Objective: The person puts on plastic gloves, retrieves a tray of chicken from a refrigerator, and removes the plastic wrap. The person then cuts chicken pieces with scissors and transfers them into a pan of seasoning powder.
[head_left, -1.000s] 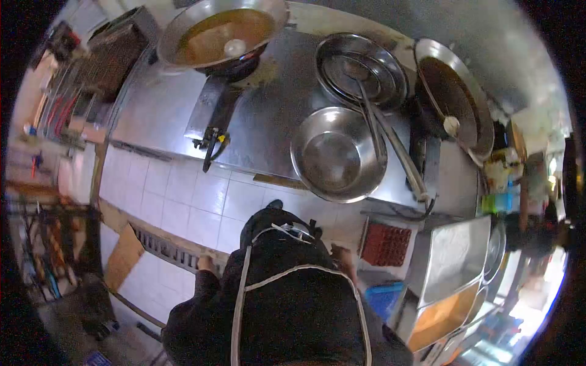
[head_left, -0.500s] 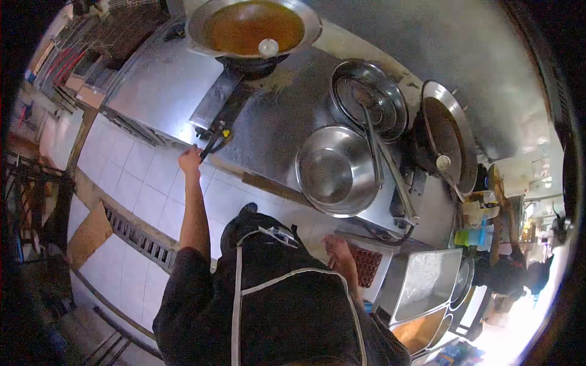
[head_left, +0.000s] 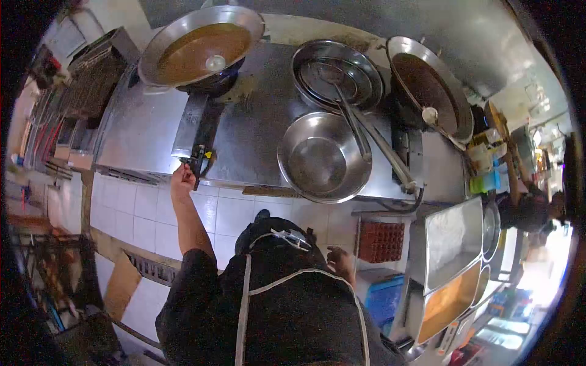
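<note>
My left hand (head_left: 184, 177) reaches to the counter's front edge, its fingers closed around a small part of the burner valve (head_left: 196, 160), which has a yellow piece beside it. Behind the valve, a large wok (head_left: 152, 56) of brownish liquid rests over a burner. Low beside my apron, my right hand (head_left: 340, 261) hangs with its fingers apart, holding nothing. Nearest to it is a dark red egg-tray-like rack (head_left: 381, 241).
On the steel counter (head_left: 250, 134) stand an empty steel bowl (head_left: 323, 157), a basin with long-handled ladles (head_left: 305, 76) and a second wok (head_left: 400, 55). Steel trays (head_left: 453, 244) are at the right. Another person (head_left: 525, 207) is at the far right.
My left arm has stretched forward from my side, and its hand has closed at the burner valve. My right hand rose beside me, then lowered again. The camera view has shifted.
</note>
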The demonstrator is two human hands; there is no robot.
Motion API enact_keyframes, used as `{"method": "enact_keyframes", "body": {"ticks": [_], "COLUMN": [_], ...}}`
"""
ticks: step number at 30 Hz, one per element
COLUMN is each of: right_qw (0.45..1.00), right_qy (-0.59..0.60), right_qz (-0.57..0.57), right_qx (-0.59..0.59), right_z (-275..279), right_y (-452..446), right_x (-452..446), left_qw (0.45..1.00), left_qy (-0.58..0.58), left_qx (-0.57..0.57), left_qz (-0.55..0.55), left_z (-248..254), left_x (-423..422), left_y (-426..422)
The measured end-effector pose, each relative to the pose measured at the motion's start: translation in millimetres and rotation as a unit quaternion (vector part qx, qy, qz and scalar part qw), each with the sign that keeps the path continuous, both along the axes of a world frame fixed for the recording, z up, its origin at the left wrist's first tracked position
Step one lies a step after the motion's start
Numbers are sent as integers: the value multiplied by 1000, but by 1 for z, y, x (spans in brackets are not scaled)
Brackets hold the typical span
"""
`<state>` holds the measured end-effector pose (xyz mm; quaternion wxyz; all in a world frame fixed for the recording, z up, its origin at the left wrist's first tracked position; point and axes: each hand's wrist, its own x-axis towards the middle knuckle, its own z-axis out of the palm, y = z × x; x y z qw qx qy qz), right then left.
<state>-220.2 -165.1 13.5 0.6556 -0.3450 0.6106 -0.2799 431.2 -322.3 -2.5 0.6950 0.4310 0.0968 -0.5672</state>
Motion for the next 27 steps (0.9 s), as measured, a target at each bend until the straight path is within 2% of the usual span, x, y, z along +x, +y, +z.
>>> {"method": "enact_keyframes", "body": {"ticks": [1, 3, 4, 5, 7, 8, 10, 13, 15, 16, 18, 19, 21, 24, 25, 26, 27], "right_qw": [999, 980, 983, 980, 975, 975, 978, 976, 972, 973, 973, 972, 971, 972, 973, 971, 973], "right_qy": [33, -55, -68, -73, -71, -75, -97, -77, -85, -97, -106, -107, -106, -116, -94, -69, -115], "right_qz": [14, -137, -126, -143, -160, -164, -161, -163, -171, -177, -178, -179, -182, -177, -174, -186, -177], "right_qx": [-27, 133, 115, 119, 133, 133, 95, 119, 134, 116, 106, 106, 110, 97, 118, 135, 97], "right_z": [-2, -11, -14, -17, -20, -21, -17, -13, -12, -16, -24, -22, -22, -28, -26, -22, -22], "right_y": [3, 2, 4, 2, -1, -1, 3, 3, 6, 10, 10, 9, 9, 10, 8, 4, 7], "right_x": [2, 1, -1, -3, -5, -6, -9, -11, -12, -12, -15, -14, -13, -14, -9, -4, -4], "left_qw": [1000, 1000, 997, 997, 997, 997, 995, 992, 1000, 1000, 989, 989, 999, 999, 999, 991, 961], "left_qy": [-6, 22, 44, 37, 48, 64, 85, 108, -13, -15, 34, 33, 15, -4, -19, -86, -198], "left_qx": [4, -3, 61, 64, -33, 28, 44, 61, -6, -6, -101, -101, 51, 36, 21, -19, -62], "left_qz": [-11, -16, -2, -6, -59, -18, -8, 9, -2, -4, -100, -102, 8, -10, -36, -103, -183], "left_z": [6, 17, 10, 3, -1, -3, 8, 13, 4, -6, -20, -9, 2, -2, -10, -16, -21], "left_x": [-4, -7, 2, 7, 10, 11, 6, 5, 6, 15, 30, 22, 12, 18, 23, 33, 39], "left_y": [-1, 1, -6, -5, -1, -3, -1, 3, 4, 6, 9, 6, -1, 1, 1, 9, 12]}}
